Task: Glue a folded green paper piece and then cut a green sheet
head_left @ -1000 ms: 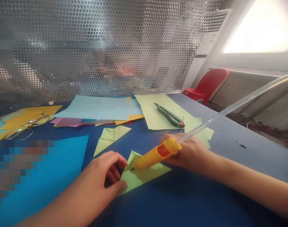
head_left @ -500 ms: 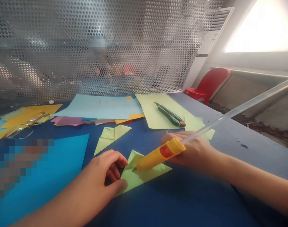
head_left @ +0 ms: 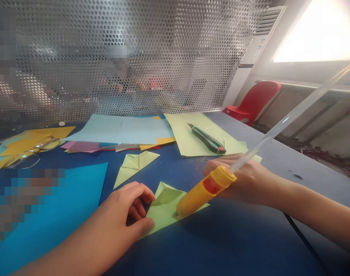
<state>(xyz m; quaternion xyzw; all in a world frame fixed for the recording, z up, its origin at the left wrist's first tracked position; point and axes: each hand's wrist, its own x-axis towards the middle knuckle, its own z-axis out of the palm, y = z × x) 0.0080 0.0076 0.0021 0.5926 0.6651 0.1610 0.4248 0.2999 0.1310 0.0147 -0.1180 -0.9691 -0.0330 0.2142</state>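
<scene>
A folded light green paper (head_left: 165,214) lies on the dark blue table top, one pointed flap raised at its back. The thumb and fingers of my left hand (head_left: 129,214) pinch its left end. My right hand (head_left: 242,178) is behind a yellow tube with a red patch (head_left: 205,191), gripping it; the fingertips are partly hidden. The tube leans to the right, its lower tip on the paper near the front edge. Out of its upper end runs a long clear rod (head_left: 284,124). Behind my left hand lies another folded green paper (head_left: 137,165), touched by neither hand.
A green utility knife (head_left: 208,140), blade out, rests on green sheets (head_left: 182,147) at the back. Pale blue paper (head_left: 126,128), a bright blue sheet (head_left: 77,191) and eyeglasses (head_left: 48,143) are on the left. A perforated metal screen (head_left: 163,57) stands behind; people show dimly through it.
My right hand and the yellow tube have moved right and slightly toward me across the green paper. My left hand has stayed on the paper's left end.
</scene>
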